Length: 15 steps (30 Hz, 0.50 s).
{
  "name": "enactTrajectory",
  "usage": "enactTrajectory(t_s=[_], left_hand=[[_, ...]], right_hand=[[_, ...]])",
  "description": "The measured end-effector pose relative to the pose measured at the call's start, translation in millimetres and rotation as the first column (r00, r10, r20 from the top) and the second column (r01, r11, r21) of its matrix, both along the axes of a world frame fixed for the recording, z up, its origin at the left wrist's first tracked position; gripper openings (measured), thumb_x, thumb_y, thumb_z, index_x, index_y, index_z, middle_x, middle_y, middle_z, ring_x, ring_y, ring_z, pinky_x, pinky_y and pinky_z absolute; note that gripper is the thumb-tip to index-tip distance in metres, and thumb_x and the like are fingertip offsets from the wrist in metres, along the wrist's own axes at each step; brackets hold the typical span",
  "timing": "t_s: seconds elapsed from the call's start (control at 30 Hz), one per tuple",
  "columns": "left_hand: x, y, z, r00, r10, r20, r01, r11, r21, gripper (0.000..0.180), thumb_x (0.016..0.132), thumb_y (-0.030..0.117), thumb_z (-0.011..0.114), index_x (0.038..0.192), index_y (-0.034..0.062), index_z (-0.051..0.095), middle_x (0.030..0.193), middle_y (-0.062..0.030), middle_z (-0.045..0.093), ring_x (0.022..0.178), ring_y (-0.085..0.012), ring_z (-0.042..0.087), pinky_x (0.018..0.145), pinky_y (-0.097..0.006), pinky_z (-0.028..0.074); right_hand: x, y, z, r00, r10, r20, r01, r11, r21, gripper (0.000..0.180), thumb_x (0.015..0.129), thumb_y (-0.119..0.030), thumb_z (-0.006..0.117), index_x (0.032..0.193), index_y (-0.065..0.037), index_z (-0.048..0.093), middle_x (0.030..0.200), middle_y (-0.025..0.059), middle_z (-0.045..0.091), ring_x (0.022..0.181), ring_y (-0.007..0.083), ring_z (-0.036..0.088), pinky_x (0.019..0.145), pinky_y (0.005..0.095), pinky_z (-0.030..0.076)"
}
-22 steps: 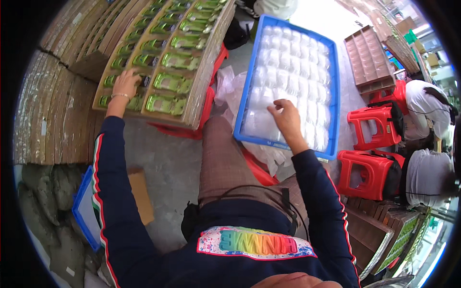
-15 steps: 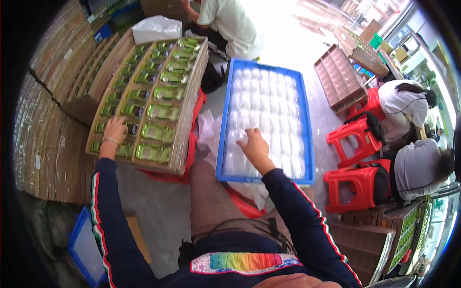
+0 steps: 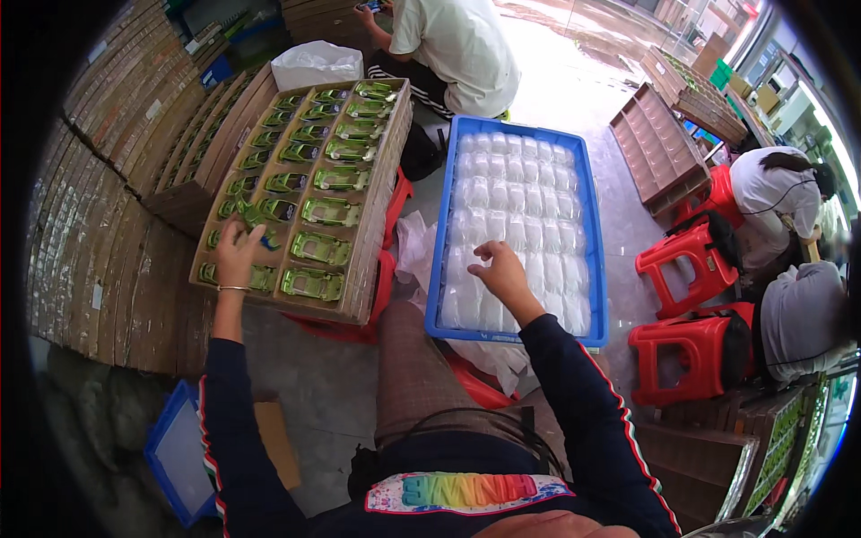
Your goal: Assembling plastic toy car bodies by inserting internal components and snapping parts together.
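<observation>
My left hand (image 3: 237, 254) is closed on a green toy car body (image 3: 250, 212), held tilted above a brown compartment tray (image 3: 366, 273). Rows of similar green car bodies, some with dark parts, lie in the tray's compartments. Over the near part of a blue crate (image 3: 594, 215) is my right hand (image 3: 504, 274), its thumb and fingers apart and nothing visible in them. White, plastic-wrapped pieces (image 3: 516, 202) fill the crate in close rows.
Stacked brown trays (image 3: 134, 90) line the left side. A person in a white shirt (image 3: 457, 54) sits beyond the tray. Red stools (image 3: 686, 269) and two seated people are at the right. A blue bin (image 3: 179, 448) stands at lower left.
My left hand has lifted a green toy car body out of the tray. My right hand stays over the crate. The whole view has shifted slightly.
</observation>
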State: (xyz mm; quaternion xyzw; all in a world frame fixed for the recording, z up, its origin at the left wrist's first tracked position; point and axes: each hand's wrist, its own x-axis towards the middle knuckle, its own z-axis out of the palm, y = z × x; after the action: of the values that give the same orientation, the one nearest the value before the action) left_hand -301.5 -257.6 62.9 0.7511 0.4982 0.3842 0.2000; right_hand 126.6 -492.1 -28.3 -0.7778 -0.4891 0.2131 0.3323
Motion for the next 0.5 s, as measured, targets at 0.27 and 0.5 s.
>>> enactTrajectory(t_s=[0.27,0.5], left_hand=[[157,-118,-26,0.209,0.105,0.972,0.726,0.65,-0.226,0.038,0.09,0.017,0.062,0.124,0.0053,0.051,0.115,-0.0106,0.06,0.103,-0.0217,0.06,0.086,-0.036,0.05],[245,-204,-50,0.074,0.457,0.886,0.947,0.246,-0.206,0.044,0.096,0.033,0.045,0.126,0.0012,0.049,0.116,-0.0191,0.061,0.1,-0.0324,0.062,0.091,-0.044,0.051]], right_hand=[[6,-56,11,0.861,-0.019,-0.509,0.104,0.985,0.139,0.019,0.083,-0.011,0.07,0.097,0.003,0.068,0.077,0.0089,0.067,0.063,0.014,0.065,0.057,0.026,0.051],[-25,-99,79,0.853,0.037,-0.52,0.305,0.772,0.557,0.012,0.086,0.005,0.064,0.097,0.003,0.068,0.091,0.0071,0.066,0.085,0.0111,0.065,0.074,0.0235,0.051]])
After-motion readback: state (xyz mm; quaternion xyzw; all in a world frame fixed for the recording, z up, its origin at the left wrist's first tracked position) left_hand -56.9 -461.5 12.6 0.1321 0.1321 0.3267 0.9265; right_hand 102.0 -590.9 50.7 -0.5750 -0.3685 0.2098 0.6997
